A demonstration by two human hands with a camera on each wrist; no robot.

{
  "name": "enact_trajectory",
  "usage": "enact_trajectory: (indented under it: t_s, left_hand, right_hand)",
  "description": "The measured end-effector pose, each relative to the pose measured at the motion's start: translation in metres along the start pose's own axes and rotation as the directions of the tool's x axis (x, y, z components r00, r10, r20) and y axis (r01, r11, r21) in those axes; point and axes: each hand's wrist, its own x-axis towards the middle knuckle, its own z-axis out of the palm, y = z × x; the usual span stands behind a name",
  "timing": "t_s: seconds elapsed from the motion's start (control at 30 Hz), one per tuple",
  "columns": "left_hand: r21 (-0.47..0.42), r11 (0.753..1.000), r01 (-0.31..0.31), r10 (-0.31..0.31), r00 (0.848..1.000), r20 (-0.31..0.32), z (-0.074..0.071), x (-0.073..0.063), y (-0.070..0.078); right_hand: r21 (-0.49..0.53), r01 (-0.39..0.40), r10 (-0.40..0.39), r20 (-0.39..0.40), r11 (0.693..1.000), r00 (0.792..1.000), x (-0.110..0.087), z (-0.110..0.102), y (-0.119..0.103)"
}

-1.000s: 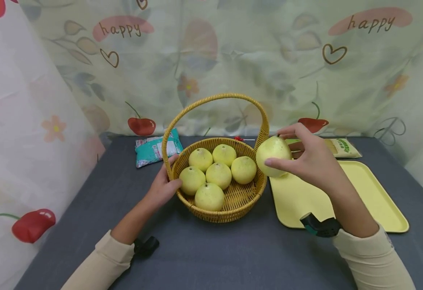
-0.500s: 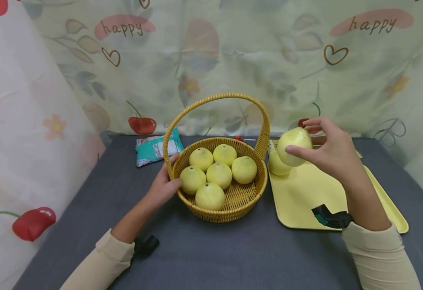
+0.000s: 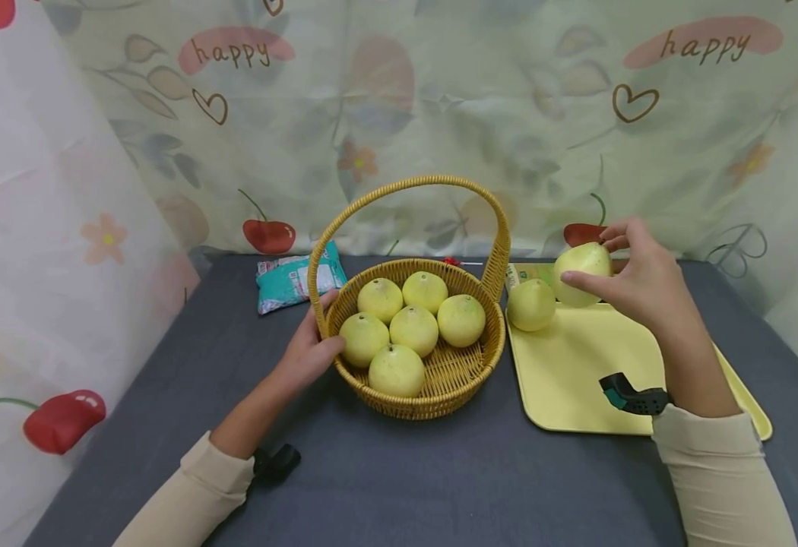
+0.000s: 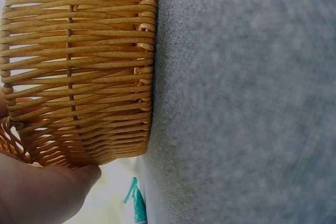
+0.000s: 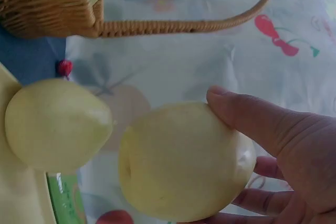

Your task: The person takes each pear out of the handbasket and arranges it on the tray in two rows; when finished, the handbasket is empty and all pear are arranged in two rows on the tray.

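In the head view my right hand [image 3: 648,285] holds a pale yellow-green pomelo [image 3: 580,275] above the back of the yellow tray [image 3: 587,384], its stem end turned toward my fingers. The right wrist view shows the thumb across this fruit [image 5: 181,163] and fingers behind it. Another pomelo [image 3: 531,305] sits in the tray's back left corner. My left hand [image 3: 305,348] grips the left side of the wicker basket [image 3: 455,371] near the foot of its handle. In the left wrist view the thumb [image 4: 68,182] lies against the weave. Several pomelos [image 3: 413,331] rest inside the basket.
A teal plastic packet [image 3: 296,281] lies behind the basket on the left. Another packet [image 3: 518,272], green and tan, is partly hidden behind the tray. A small red-tipped thing [image 3: 451,261] lies behind the basket. A printed curtain [image 3: 433,114] backs the dark table [image 3: 399,482].
My right hand has carried its pomelo rightward from beside the basket to over the tray's back. The tray's pomelo, hidden at first, has come into view. The left hand and basket stay put.
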Motion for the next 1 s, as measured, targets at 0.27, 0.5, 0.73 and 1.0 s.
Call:
enact_trajectory:
  t_s: [0.27, 0.5, 0.73, 1.0]
  left_hand:
    - [0.006, 1.000, 0.004, -0.004, 1.000, 0.012, -0.001, -0.001, 0.003]
    - [0.008, 1.000, 0.007, -0.008, 1.000, 0.003, -0.002, 0.000, 0.000]
    - [0.011, 1.000, 0.010, -0.010, 1.000, -0.001, -0.002, 0.000, -0.001]
    - [0.013, 1.000, 0.014, -0.014, 1.000, 0.009, -0.002, -0.001, 0.000]
  right_hand:
    - [-0.071, -0.043, 0.047, 0.049, 0.997, 0.998, 0.010, 0.005, 0.025]
    - [-0.101, -0.062, 0.070, 0.085, 0.993, 0.994, 0.014, 0.010, 0.039]
    - [-0.153, -0.028, 0.053, 0.165, 0.988, 0.985, 0.020, 0.018, 0.048]
    - [-0.181, -0.003, 0.033, 0.162, 0.983, 0.986, 0.025, 0.026, 0.053]
